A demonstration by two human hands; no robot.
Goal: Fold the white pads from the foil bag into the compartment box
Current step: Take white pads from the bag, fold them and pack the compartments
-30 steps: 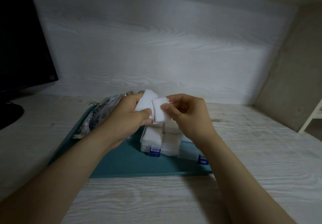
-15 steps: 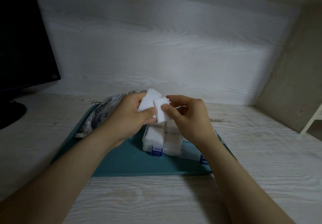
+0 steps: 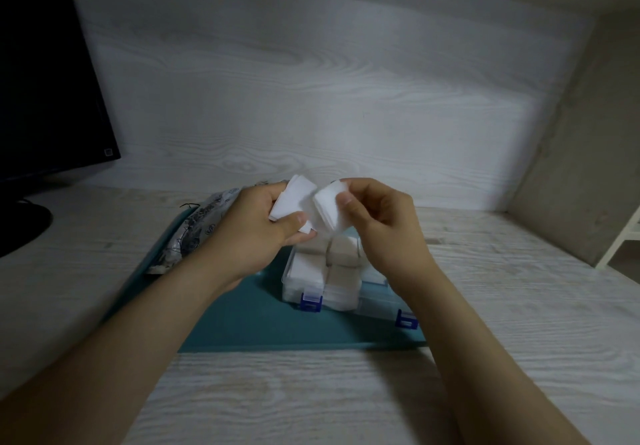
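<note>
Above the clear compartment box (image 3: pixel 290 290) my left hand (image 3: pixel 252 233) grips a small stack of white pads (image 3: pixel 294 198) between thumb and fingers. My right hand (image 3: pixel 384 226) pinches one bent white pad (image 3: pixel 328 209), held just right of the stack. The box has blue latches and several compartments filled with folded white pads (image 3: pixel 341 257). It sits on a teal mat (image 3: pixel 249 320). The printed foil bag (image 3: pixel 194 233) lies on the mat's left side, partly hidden behind my left hand.
A dark monitor (image 3: pixel 48 74) with its round base (image 3: pixel 20 226) stands at the far left of the pale wood desk (image 3: pixel 311 399). A wood-grain wall panel rises behind, a side wall closes the right, and a white frame (image 3: pixel 623 236) shows at the right edge.
My right hand has pulled one pad off the stack and bent it, moving it slightly right and up. The left hand keeps hold of the remaining stack.
</note>
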